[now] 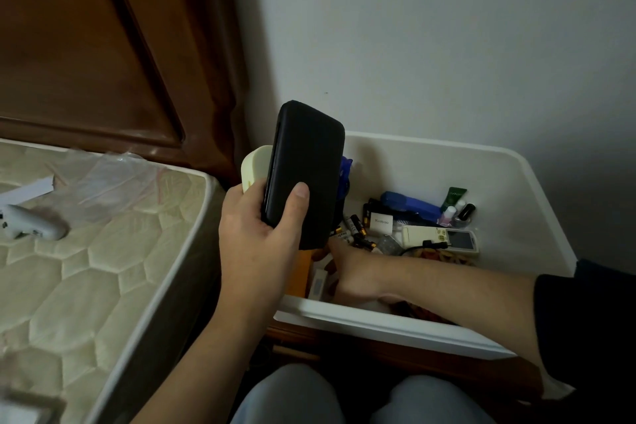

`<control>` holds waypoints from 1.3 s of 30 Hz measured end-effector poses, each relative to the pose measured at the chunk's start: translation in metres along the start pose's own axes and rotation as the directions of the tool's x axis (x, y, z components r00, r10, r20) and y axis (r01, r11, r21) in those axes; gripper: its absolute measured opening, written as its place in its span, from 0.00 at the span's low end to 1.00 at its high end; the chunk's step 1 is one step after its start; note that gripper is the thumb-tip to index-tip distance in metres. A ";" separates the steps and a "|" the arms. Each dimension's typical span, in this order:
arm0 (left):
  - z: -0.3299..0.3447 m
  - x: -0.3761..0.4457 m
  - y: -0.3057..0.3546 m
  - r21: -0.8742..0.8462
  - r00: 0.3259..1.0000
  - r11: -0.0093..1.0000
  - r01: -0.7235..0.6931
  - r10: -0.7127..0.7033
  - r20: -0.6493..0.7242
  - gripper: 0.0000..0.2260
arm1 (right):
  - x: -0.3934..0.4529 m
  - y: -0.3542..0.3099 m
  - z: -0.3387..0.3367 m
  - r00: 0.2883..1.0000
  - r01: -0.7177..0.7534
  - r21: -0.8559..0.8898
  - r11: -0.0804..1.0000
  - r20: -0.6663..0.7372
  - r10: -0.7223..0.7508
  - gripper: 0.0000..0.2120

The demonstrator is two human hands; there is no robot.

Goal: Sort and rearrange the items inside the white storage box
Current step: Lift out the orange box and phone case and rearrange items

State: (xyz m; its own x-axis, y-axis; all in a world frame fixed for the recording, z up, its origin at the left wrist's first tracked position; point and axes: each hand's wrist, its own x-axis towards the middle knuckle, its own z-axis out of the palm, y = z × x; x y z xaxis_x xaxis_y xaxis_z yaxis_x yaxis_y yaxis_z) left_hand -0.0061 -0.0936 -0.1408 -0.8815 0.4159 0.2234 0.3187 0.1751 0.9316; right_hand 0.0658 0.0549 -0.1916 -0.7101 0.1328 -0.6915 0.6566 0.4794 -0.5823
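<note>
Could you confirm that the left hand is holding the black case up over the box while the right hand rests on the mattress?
Not quite: in the head view the right hand reaches inside the box, not onto the mattress. The left hand does hold the black case up.

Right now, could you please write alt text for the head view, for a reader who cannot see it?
A person's left hand holds a black ribbed rectangular case and a cream plastic object upright above the white plastic storage box. The right hand reaches down among batteries, a white remote control and small bottles.
</note>
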 end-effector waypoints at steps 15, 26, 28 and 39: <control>0.001 -0.001 -0.001 0.028 1.000 0.999 0.015 -0.015 0.009 0.16 | 0.003 0.002 0.001 0.999 -0.047 0.225 0.973 -0.001 0.048 0.40; 0.001 -0.001 0.001 0.031 1.000 0.999 0.014 -0.014 0.009 0.15 | 0.016 0.014 -0.012 0.975 0.038 -0.049 0.998 -0.219 -0.048 0.30; 0.001 -0.001 0.001 0.041 1.000 0.999 0.010 -0.010 -0.002 0.16 | 0.019 0.021 -0.026 0.889 0.150 -0.433 0.889 -0.334 -0.313 0.22; 0.001 -0.002 0.000 0.063 1.000 0.998 0.007 -0.007 -0.004 0.18 | 0.039 0.057 -0.043 0.730 0.265 -0.952 0.155 0.092 -0.677 0.21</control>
State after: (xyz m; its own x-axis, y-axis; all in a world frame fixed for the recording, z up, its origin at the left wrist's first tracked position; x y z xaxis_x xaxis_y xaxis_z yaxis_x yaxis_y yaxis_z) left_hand -0.0045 -0.0934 -0.1417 -0.8851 0.4110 0.2182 0.3337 0.2339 0.9132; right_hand 0.0643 0.1249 -0.2335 -0.9396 -0.3079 -0.1496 -0.3278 0.9353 0.1334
